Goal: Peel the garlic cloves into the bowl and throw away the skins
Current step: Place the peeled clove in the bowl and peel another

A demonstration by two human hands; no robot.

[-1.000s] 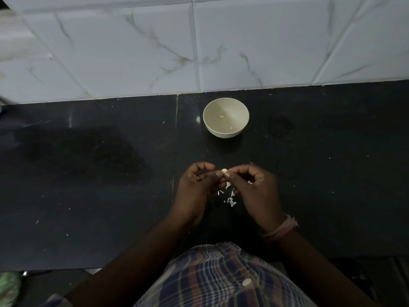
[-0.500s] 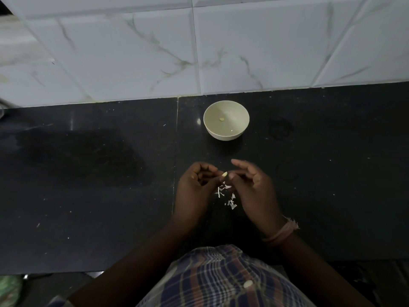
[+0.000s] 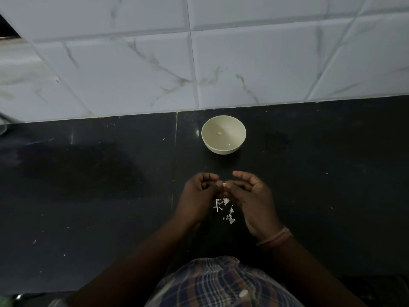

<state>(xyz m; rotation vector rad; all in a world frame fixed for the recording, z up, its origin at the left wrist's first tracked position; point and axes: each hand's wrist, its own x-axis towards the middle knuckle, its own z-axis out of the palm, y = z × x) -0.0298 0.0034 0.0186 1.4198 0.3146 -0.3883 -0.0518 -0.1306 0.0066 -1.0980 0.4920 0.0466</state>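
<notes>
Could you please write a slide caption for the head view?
Both hands pinch a garlic clove above skins, bowl beyond.

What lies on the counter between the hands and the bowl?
Nothing: the head view shows bare black counter between the bowl and the left hand and right hand.

- Garlic clove (image 3: pixel 224 185): only a pale tip shows between the fingertips of the left hand (image 3: pixel 199 198) and right hand (image 3: pixel 254 202); peeled or not, unclear.
- Skins (image 3: pixel 225 210), below the clove: partly hidden by both hands.
- Speck in bowl (image 3: pixel 223 134): too small to identify.
</notes>
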